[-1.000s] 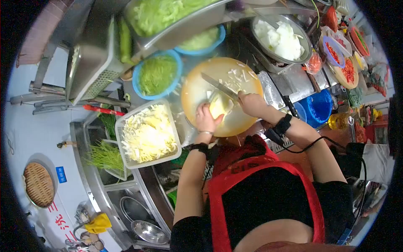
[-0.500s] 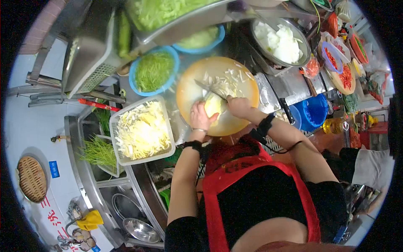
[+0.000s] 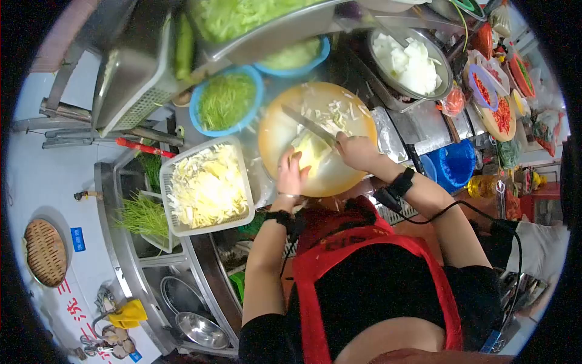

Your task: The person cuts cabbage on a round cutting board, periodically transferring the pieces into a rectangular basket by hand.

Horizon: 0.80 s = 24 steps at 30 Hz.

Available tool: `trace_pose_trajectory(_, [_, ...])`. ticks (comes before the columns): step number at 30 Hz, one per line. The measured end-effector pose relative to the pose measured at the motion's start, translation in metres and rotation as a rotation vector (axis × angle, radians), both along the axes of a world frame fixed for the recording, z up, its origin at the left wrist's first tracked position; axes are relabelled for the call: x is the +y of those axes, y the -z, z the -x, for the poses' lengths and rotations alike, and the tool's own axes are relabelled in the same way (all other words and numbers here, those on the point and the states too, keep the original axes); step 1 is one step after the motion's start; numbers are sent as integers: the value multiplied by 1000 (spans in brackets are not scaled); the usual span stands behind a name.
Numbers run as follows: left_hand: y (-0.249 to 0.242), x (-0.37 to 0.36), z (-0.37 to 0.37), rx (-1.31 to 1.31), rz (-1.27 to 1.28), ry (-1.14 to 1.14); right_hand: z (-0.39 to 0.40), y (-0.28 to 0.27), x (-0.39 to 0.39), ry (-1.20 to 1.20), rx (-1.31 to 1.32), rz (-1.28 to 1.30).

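On the round cutting board (image 3: 276, 161) lies a pale yellow-green piece of cabbage (image 3: 312, 150). My left hand (image 3: 292, 176) grips its near left side, with the fingers bent over it. Closed around a knife handle, my right hand (image 3: 359, 153) is at the cabbage's right. The knife blade (image 3: 306, 123) slants up and left across the cabbage's far side; its contact with the board is hidden. Cut cabbage shreds (image 3: 336, 115) are scattered on the board beyond the blade.
Left of the board stands a white basket (image 3: 247, 206) of shredded cabbage. Blue bowls of green shreds (image 3: 227, 102) are behind it. A steel bowl of white chunks (image 3: 409, 67) sits back right, with a blue bucket (image 3: 454, 164) below. A black cable (image 3: 485, 209) loops from my right wrist.
My right hand and the knife have shifted slightly right and away from me. The left hand's fingers are rearranged on the cabbage. The wrist cable now swings out to the right.
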<state>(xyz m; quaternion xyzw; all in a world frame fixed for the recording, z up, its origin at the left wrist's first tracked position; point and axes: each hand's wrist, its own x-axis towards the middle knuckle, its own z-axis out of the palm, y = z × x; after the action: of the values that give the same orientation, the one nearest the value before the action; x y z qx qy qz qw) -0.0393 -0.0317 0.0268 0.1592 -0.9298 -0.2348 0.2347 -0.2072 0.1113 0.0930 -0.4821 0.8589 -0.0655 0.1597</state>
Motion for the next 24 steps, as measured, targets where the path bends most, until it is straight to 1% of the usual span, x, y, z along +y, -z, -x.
trace_pose_trajectory(2, [-5, 1, 2, -26, -98, 3, -13, 2, 0, 48, -35, 86])
trace_pose_trajectory(3, [-5, 4, 0, -28, -98, -1, -13, 9, -1, 45, -37, 86])
trace_pose_trajectory(5, [-8, -2, 3, -38, -92, -27, -7, 26, -15, 28, -29, -51])
trace_pose_trajectory(7, [-14, -1, -3, -61, -97, -45, -4, 17, -6, 28, -28, -14])
trace_pose_trajectory(9, [-14, -5, -4, -31, -142, -32, -1, -6, -12, 2, -10, 23])
trace_pose_trajectory(11, [-15, -4, -9, -50, -149, -45, -16, -25, -3, 72, -44, 114])
trace_pose_trajectory(12, [-16, -2, -9, -49, -148, -47, -20, -4, -3, 78, -52, 102])
trace_pose_trajectory(13, [-18, 0, -6, -39, -142, -42, -22, 30, -7, 87, -48, 21])
trace_pose_trajectory(14, [-12, -1, -5, -35, -115, -47, -17, 45, -11, 96, -37, -50])
trace_pose_trajectory(15, [-13, -5, 0, -22, -103, -39, -8, 37, -15, 104, -23, -37])
trace_pose_trajectory(17, [-11, -5, -5, 18, -102, -6, -6, 26, -9, 6, 2, -20])
trace_pose_trajectory(18, [-12, -6, -4, 21, -100, -6, -8, 9, -7, 7, 5, -18])
trace_pose_trajectory(19, [-13, -5, 0, 6, -126, -50, -11, -13, -4, 26, -8, 39])
trace_pose_trajectory(20, [-11, -1, -1, -19, -161, -95, -16, -23, -1, 46, -32, 87])
trace_pose_trajectory(21, [-8, 1, -2, -27, -175, -96, -19, -9, -3, 46, -39, 72])
trace_pose_trajectory(23, [-6, -2, 4, 41, -111, -47, -23, 35, -8, 47, -20, -14])
trace_pose_trajectory(24, [-9, -2, 6, 48, -104, -37, -23, 36, -11, 71, -35, 4])
